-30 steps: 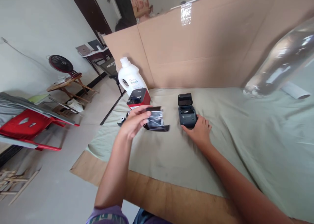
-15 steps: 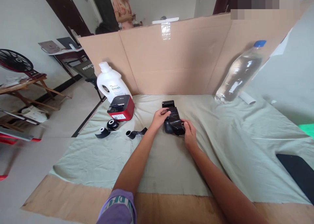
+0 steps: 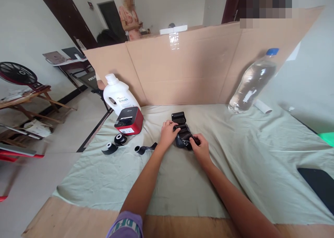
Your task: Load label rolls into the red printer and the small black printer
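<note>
A black device [image 3: 180, 140] with its lid raised at the far end lies on the pale green cloth, mid-table. Over it is a shiny black strip [image 3: 184, 129], seemingly film or tape. My left hand [image 3: 169, 132] pinches the strip's left edge at the upper part. The fingers of my right hand [image 3: 200, 145] are closed on the strip's lower right end. To the left, a short black roll with a loose tail [image 3: 142, 149] lies near two black rolls with white cores [image 3: 120, 139]. What the fingertips cover is hidden.
A red and black box-shaped device [image 3: 129, 120] stands before a white jug [image 3: 121, 95]. A clear bottle [image 3: 253, 85] leans on the cardboard panel [image 3: 182, 71], beside a white tube [image 3: 262, 106]. A black phone [image 3: 317, 185] lies right. A person [image 3: 130, 18] stands beyond the panel.
The black strip has shifted and bunched over the device, showing more of the opened lid area. My right hand has moved slightly left along it. The camera view has tilted up a little.
</note>
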Demonstrator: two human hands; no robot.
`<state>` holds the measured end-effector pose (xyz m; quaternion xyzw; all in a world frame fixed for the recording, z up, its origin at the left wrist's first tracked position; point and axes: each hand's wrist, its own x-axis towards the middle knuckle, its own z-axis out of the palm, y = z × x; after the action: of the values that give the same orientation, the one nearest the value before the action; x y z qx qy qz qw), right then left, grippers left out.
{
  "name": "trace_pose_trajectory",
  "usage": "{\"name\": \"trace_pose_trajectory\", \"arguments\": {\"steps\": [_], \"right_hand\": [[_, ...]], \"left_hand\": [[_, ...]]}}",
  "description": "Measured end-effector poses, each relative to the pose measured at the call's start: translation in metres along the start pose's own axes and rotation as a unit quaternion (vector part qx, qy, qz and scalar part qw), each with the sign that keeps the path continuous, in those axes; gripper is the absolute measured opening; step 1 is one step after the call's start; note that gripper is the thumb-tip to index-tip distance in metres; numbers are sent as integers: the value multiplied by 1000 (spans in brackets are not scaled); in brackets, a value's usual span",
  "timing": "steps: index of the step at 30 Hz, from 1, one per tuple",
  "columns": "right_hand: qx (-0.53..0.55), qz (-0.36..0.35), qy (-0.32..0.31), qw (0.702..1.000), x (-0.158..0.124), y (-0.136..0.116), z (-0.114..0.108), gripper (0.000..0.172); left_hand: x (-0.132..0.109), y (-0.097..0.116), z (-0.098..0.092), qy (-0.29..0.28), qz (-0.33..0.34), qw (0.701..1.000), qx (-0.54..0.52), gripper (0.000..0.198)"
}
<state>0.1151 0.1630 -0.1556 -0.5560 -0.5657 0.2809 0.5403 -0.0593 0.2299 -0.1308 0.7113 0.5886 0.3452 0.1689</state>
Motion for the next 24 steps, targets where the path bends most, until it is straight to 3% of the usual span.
{"name": "trace_pose_trajectory", "arguments": {"steps": [7, 11, 16, 20, 24], "right_hand": [[4, -9, -3, 1000, 0, 4, 2, 19], [6, -13, -11, 1000, -2, 0, 0, 23], [30, -18, -8, 999, -5, -6, -3, 29], [13, 28, -5, 1000, -6, -4, -2, 49], [-1, 34, -33, 999, -10, -5, 0, 52]], "left_hand": [[2, -1, 19, 53, -106, 992, -41, 29], [2, -9, 31, 87, -121, 978, -146, 49], [3, -15, 40, 41, -83, 917, -389, 61], [2, -14, 41, 26, -94, 903, -419, 70], [1, -9, 42, 2, -119, 888, -443, 73]]}}
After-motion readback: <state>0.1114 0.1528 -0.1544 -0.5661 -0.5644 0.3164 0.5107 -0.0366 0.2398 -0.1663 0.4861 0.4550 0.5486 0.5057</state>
